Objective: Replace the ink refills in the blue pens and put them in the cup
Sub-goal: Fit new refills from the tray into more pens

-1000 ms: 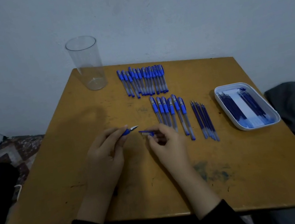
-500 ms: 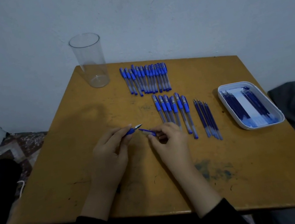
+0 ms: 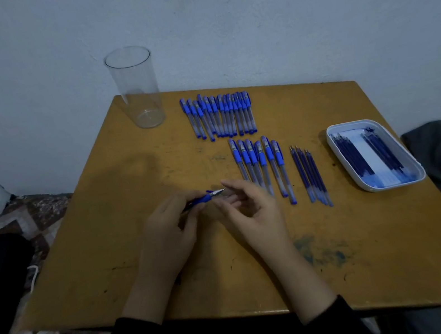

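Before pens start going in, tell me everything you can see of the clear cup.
The cup is a tall, straight-walled cylinder, clear like plastic or glass, standing upright with its mouth open. It holds no pens; its base shows through the wall. It stands at the far left corner of the table, left of the far row of pens and apart from it. Only the table touches it.

The cup [image 3: 138,93] stands at the table's [image 3: 374,242] far left corner. A far row of pens [image 3: 219,117] lies along the far edge; a near row [image 3: 260,165] lies mid-table, with loose refills [image 3: 311,177] just right of it. The tray [image 3: 393,185] sits by the right edge, with more refills [image 3: 352,155] in it.
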